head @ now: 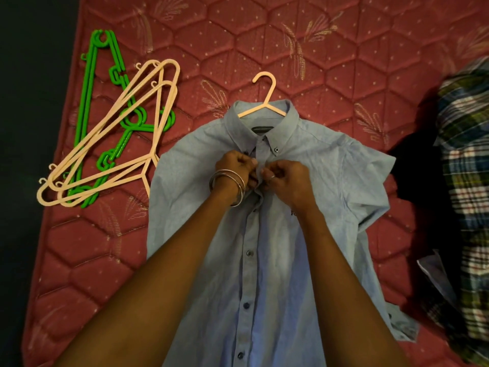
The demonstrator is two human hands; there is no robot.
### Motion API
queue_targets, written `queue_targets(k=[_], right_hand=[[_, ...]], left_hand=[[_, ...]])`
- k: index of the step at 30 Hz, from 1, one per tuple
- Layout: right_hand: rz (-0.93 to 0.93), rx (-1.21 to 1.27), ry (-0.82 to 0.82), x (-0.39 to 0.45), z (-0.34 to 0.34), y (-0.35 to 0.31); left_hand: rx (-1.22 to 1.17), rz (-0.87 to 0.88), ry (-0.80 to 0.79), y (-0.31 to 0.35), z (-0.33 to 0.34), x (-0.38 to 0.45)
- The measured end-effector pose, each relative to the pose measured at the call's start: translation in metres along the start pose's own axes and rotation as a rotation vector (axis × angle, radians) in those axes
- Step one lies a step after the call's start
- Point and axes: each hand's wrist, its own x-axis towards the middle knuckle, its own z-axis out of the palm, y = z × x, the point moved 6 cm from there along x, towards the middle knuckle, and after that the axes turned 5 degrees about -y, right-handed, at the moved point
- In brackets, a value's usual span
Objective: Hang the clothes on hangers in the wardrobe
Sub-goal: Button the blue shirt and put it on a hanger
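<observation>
Both hands pinch the placket of the blue shirt (277,234) just below the collar, the left hand (236,169) with bangles on its wrist, the right hand (284,177) beside it. The shirt lies flat on the red mattress (238,35) with a peach hanger (265,98) inside its collar, hook poking out. Spare hangers (111,133), green and peach, lie piled to the left; plaid clothes (465,181) sit at the right.
</observation>
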Motion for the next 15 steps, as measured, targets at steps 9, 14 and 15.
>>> queue_targets(k=[9,14,15], right_hand=[[-0.193,-0.523,0.111,0.048,-0.023,-0.05],[-0.173,-0.8,-0.01,0.06,-0.027,-0.047],[-0.144,-0.779,-0.011,0.06,-0.032,-0.043]], left_hand=[[1.075,0.581,0.082,0.088,-0.015,0.018],[1.241,0.434,0.054,0.085,-0.01,0.032],[1.194,0.391,0.043,0.082,-0.014,0.035]])
